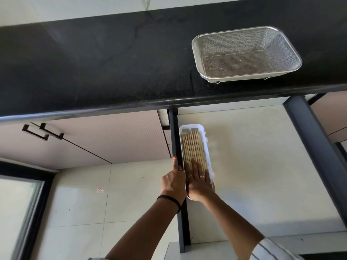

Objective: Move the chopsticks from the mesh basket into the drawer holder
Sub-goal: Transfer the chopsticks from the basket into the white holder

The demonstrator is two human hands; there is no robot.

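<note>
While both hands work at the open drawer (262,166), the chopsticks (191,147) lie in the holder (208,156).

At far left, two dark handles (43,133) sit on the cabinet fronts below the counter (93,62). Left hand (173,182), wristband (170,200) on the wrist, has its forefinger extended along the drawer's dark left rail (176,136); whether its other fingers grasp the holder's edge cannot be told. Right hand (199,182) lies flat, fingers straight, pressing the near ends of the chopsticks. Far right, the basket (247,53) stands on the counter, holding no chopsticks.
</note>
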